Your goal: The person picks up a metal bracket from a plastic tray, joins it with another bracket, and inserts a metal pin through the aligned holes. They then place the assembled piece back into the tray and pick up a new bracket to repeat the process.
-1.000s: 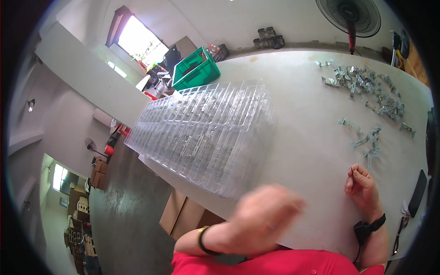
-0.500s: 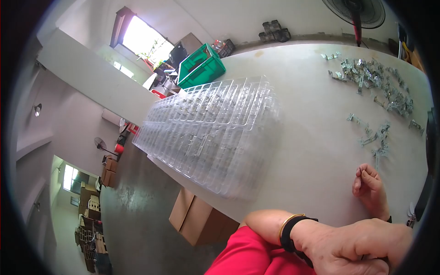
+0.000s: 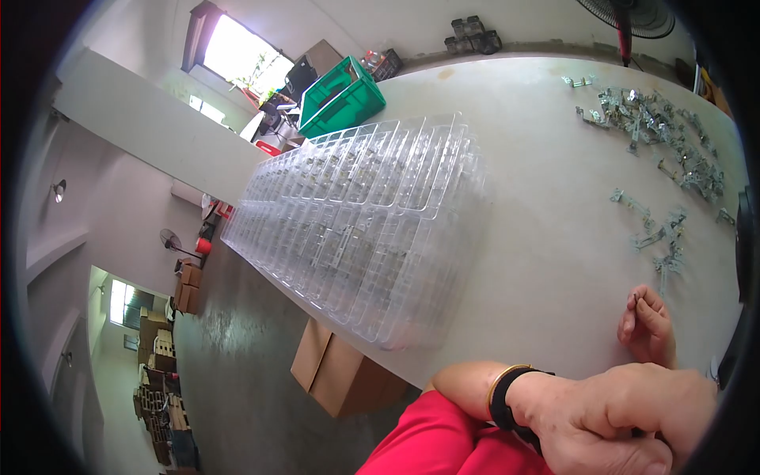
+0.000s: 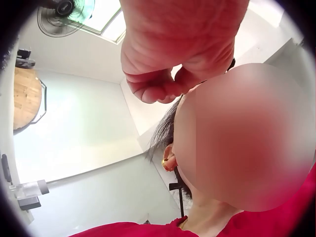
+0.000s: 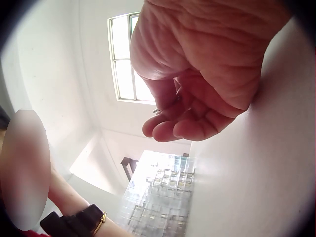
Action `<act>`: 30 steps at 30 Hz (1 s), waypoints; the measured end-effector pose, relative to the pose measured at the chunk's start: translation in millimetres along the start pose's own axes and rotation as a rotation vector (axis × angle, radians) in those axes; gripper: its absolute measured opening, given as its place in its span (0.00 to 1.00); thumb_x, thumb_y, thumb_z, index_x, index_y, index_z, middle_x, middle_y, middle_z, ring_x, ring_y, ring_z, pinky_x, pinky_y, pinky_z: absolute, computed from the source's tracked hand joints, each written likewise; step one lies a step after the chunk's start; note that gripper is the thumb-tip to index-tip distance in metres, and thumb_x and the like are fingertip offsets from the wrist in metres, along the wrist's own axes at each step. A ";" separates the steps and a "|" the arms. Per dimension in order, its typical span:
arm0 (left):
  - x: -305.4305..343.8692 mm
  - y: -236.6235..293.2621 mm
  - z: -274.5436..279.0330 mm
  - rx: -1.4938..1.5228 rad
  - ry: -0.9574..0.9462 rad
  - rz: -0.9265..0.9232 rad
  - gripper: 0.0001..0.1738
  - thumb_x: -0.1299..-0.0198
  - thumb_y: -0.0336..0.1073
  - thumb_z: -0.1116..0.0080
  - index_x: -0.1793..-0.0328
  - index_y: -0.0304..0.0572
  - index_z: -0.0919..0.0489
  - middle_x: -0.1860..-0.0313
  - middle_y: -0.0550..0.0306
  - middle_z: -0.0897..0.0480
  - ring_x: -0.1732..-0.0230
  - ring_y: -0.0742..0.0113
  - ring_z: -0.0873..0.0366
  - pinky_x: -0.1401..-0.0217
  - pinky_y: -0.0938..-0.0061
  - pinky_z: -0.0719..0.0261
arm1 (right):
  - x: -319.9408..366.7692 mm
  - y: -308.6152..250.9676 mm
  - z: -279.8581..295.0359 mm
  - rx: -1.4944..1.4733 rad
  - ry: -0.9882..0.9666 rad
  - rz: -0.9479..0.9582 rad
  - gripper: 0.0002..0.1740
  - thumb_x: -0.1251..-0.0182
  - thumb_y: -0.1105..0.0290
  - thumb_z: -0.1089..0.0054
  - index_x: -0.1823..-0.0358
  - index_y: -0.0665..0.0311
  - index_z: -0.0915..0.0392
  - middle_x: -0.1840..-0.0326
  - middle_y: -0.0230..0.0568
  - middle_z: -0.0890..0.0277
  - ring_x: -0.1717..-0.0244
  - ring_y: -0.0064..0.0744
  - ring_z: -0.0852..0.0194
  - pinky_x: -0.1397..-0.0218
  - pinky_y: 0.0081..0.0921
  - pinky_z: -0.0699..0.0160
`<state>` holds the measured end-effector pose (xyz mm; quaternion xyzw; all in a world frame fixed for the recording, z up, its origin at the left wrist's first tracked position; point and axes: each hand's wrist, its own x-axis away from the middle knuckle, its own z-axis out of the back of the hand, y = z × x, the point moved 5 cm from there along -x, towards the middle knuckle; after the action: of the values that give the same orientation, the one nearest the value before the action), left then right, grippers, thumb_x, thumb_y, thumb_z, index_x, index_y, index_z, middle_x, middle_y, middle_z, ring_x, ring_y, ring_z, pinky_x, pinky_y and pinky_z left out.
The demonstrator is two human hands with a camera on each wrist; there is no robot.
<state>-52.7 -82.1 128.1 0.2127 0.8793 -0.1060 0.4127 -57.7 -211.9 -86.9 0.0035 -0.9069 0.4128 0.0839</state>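
Observation:
In the head view my left hand, with a black band and gold bracelet at its wrist, is low at the right, fingers curled. The left wrist view shows the same hand with fingertips drawn in to the thumb and no object visible between them. My right hand rests on the white table, just beyond the left. In the right wrist view a tiny metallic piece shows between the thumb and curled fingers of the right hand. Small metal parts lie beyond it.
Clear compartment trays holding small parts are stacked along the table's left side. A larger heap of metal parts is at the far right. Behind the trays is a green crate; a cardboard box stands below the table edge.
My left hand has swung right from the near end of the trays and stopped close to my right hand. The right hand keeps its pinch on the table. The head view has shifted slightly.

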 end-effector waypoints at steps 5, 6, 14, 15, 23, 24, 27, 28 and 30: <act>6.7 -9.9 7.0 -0.107 -0.158 -0.107 0.12 0.24 0.25 0.46 0.43 0.21 0.20 0.51 0.42 0.13 0.54 0.53 0.14 0.52 0.66 0.18 | 0.7 -1.8 -2.2 0.006 0.001 0.000 0.08 0.18 0.64 0.47 0.54 0.61 0.27 0.75 0.35 0.21 0.77 0.27 0.23 0.71 0.22 0.24; 8.1 -9.5 9.0 -0.125 -0.174 -0.087 0.12 0.24 0.25 0.46 0.43 0.21 0.20 0.51 0.42 0.13 0.54 0.53 0.14 0.52 0.66 0.18 | 1.0 -1.8 -2.7 0.002 0.004 -0.003 0.08 0.18 0.64 0.47 0.54 0.61 0.27 0.75 0.35 0.21 0.77 0.27 0.23 0.71 0.22 0.24; -3.1 16.8 -10.0 0.158 0.244 0.350 0.12 0.23 0.26 0.48 0.43 0.21 0.20 0.50 0.42 0.14 0.52 0.51 0.14 0.49 0.66 0.17 | 1.0 -1.9 -1.5 0.030 -0.015 0.000 0.08 0.18 0.64 0.47 0.54 0.61 0.26 0.75 0.35 0.21 0.77 0.26 0.23 0.71 0.21 0.24; 6.8 -0.8 -11.1 0.159 0.246 0.349 0.12 0.23 0.26 0.48 0.43 0.21 0.20 0.50 0.42 0.14 0.52 0.51 0.14 0.49 0.66 0.17 | 1.5 -2.1 -2.6 0.026 -0.009 0.000 0.08 0.18 0.64 0.47 0.54 0.61 0.26 0.75 0.35 0.21 0.77 0.26 0.23 0.71 0.21 0.24; 3.0 -4.7 8.2 -0.093 -0.218 0.018 0.14 0.22 0.27 0.49 0.41 0.20 0.22 0.49 0.39 0.14 0.48 0.53 0.14 0.47 0.65 0.17 | 2.1 -1.8 -3.0 0.017 -0.001 -0.016 0.09 0.18 0.64 0.47 0.54 0.61 0.26 0.75 0.35 0.20 0.77 0.26 0.22 0.71 0.21 0.24; 4.2 -0.3 2.9 -0.093 -0.217 0.018 0.14 0.22 0.27 0.49 0.41 0.20 0.22 0.49 0.39 0.14 0.48 0.53 0.14 0.47 0.65 0.17 | 1.9 -1.4 -2.3 0.014 -0.004 -0.014 0.09 0.18 0.64 0.47 0.54 0.61 0.26 0.75 0.35 0.20 0.77 0.26 0.22 0.71 0.21 0.24; 9.8 -1.6 -2.9 0.199 0.059 0.237 0.14 0.22 0.27 0.48 0.41 0.21 0.21 0.49 0.40 0.14 0.48 0.53 0.14 0.47 0.65 0.17 | 2.2 -1.9 -3.0 0.015 -0.004 -0.013 0.09 0.18 0.64 0.48 0.53 0.61 0.26 0.75 0.35 0.20 0.77 0.26 0.22 0.71 0.21 0.24; 8.7 -3.6 -5.8 0.177 0.045 0.181 0.14 0.22 0.27 0.48 0.40 0.21 0.22 0.49 0.40 0.15 0.48 0.54 0.14 0.48 0.66 0.16 | 2.3 -2.1 -3.5 0.019 -0.003 -0.014 0.09 0.18 0.64 0.48 0.53 0.61 0.26 0.75 0.35 0.20 0.77 0.26 0.22 0.71 0.21 0.24; 6.8 -4.3 -4.7 0.155 0.031 0.124 0.14 0.22 0.27 0.49 0.39 0.20 0.23 0.49 0.40 0.15 0.48 0.55 0.14 0.48 0.67 0.16 | 2.3 -2.1 -3.7 0.019 -0.006 -0.014 0.08 0.17 0.64 0.48 0.53 0.61 0.26 0.75 0.35 0.20 0.77 0.26 0.22 0.70 0.21 0.24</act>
<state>-61.8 -82.3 125.9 0.2995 0.8599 -0.1447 0.3873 -59.2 -210.3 -82.6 0.0119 -0.9032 0.4207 0.0840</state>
